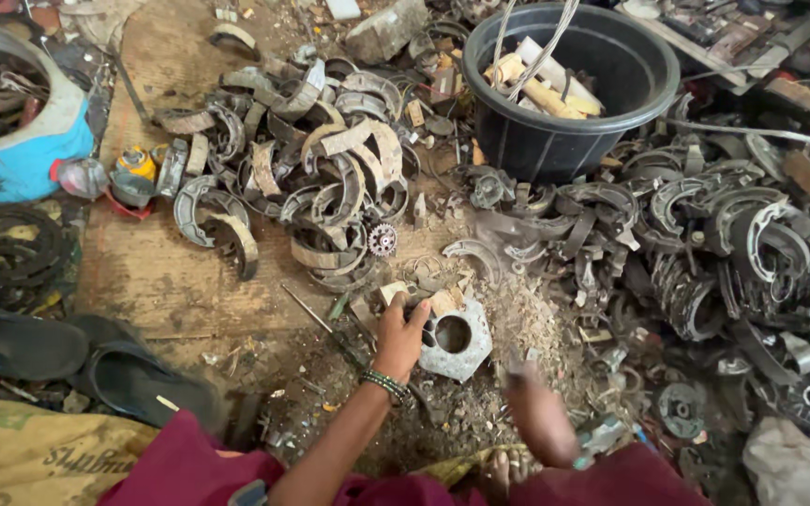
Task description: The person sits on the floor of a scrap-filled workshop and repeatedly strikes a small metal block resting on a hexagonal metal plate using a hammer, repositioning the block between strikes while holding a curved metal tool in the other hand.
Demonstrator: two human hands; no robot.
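I find the left hand set on the near-centre of the floor, its fingers closed over the left edge of a flat, grey cast-metal plate with a round hole through its middle. The plate lies on a bed of rust-coloured grit and metal chips, just near of the large heap of curved grey brake shoes. A beaded green bracelet sits at the wrist.

The right hand is to the right of the plate and blurred; I cannot tell whether it is closed or apart, nor whether it holds anything. It appears clear of the plate.

My assessment of the plate: rigid, dense for its size, and not fragile. Its outline is irregular with broken corners, so I judge the edges rough and likely sharp. The surface looks dusty and dull rather than oily, so slip should be slight. The soundest hold, in my judgement, is a pinch across the solid rim, or a finger hooked through the central hole with the thumb on the face.

Nearby: a black plastic tub holding pale wood offcuts far right, a second spread of dark brake shoes to the right, a small toothed sprocket beyond the hand, and black rubber sandals near left.
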